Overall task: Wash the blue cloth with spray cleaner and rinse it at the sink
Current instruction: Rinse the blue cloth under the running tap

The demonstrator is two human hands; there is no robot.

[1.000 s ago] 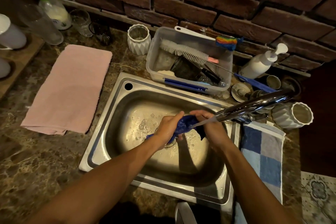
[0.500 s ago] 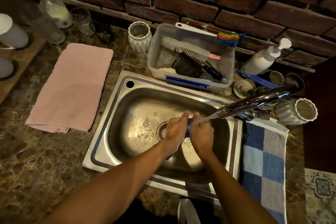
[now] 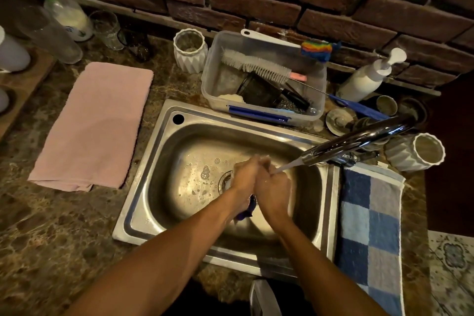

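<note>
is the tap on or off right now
On. A thin stream of water runs from the faucet spout onto the left hand and right hand, pressed together around the blue cloth over the sink.

On the table (image 3: 77, 226) to your left lies a folded pink towel (image 3: 95, 126). Behind the basin you see a clear plastic tub (image 3: 218, 90) holding a white bottle brush (image 3: 256, 65). A white ribbed jar (image 3: 190, 50) stands beside the tub. At your right, note a pump bottle (image 3: 369, 77) and a blue checked towel (image 3: 369, 233).
</note>
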